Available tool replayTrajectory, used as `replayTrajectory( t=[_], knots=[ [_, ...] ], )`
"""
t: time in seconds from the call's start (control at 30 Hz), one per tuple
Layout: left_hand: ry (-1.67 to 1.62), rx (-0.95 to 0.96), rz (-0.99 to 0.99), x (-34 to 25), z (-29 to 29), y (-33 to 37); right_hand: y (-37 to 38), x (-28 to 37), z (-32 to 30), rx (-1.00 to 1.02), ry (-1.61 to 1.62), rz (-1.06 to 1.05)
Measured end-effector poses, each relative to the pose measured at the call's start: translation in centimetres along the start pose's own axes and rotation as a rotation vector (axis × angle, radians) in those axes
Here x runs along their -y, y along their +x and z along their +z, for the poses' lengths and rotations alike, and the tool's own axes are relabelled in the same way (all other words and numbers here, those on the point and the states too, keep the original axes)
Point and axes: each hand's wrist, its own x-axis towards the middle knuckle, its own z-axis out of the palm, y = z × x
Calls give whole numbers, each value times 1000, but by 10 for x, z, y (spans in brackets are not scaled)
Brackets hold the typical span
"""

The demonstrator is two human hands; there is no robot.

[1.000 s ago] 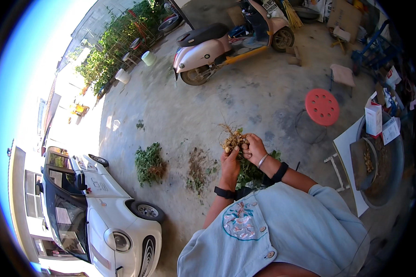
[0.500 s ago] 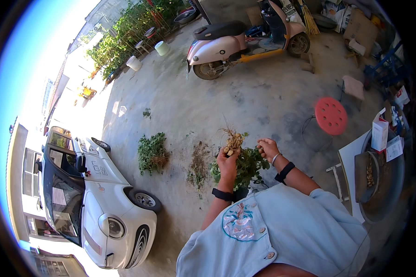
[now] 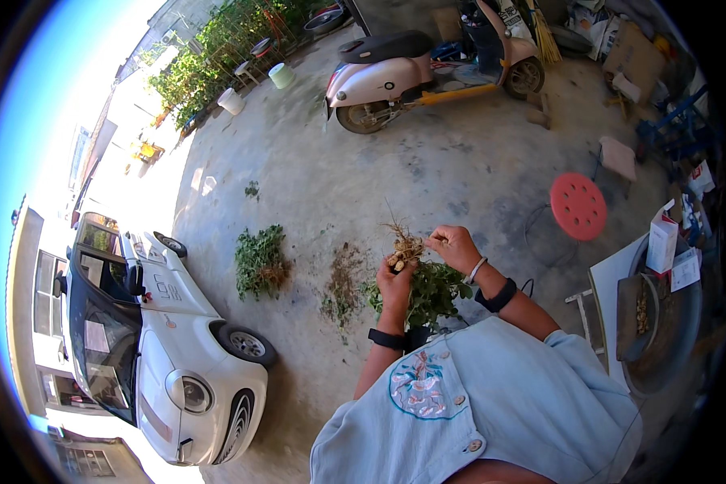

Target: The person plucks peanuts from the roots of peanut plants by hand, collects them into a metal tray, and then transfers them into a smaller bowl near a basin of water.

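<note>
My left hand (image 3: 394, 289) is closed around the base of a peanut plant (image 3: 434, 297). Its root end points up and away from me, with a clump of pale peanuts (image 3: 404, 252) and thin roots above my fingers. The green leaves hang down on the near side, in front of my body. At the right edge of the clump is my right hand (image 3: 457, 248), its fingers pinched together against the roots. Whatever lies between those fingertips is too small to make out. Both wrists wear dark bands.
A heap of pulled plants (image 3: 260, 262) lies on the concrete floor to the left, beside scattered soil and leaf bits (image 3: 344, 282). At right stand a red round stool (image 3: 577, 206) and a large basin (image 3: 686, 339) with a pan holding peanuts. A scooter (image 3: 387, 77) and white car (image 3: 177, 323) flank the area.
My right hand has moved left from beside the plant to the root clump, its fingers now touching it. My left hand still holds the plant in about the same place.
</note>
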Motion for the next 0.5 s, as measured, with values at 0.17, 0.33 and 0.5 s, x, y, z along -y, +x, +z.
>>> replayTrajectory(
  t=[0.17,0.33,0.5],
  knots=[
    [203,-70,55,9,0,7,-16,12,-5,233,-265,-237],
    [73,-170,6,26,-25,24,-26,25,-30,512,459,184],
    [111,29,75,24,-13,23,-21,26,-41,375,839,386]
  ],
)
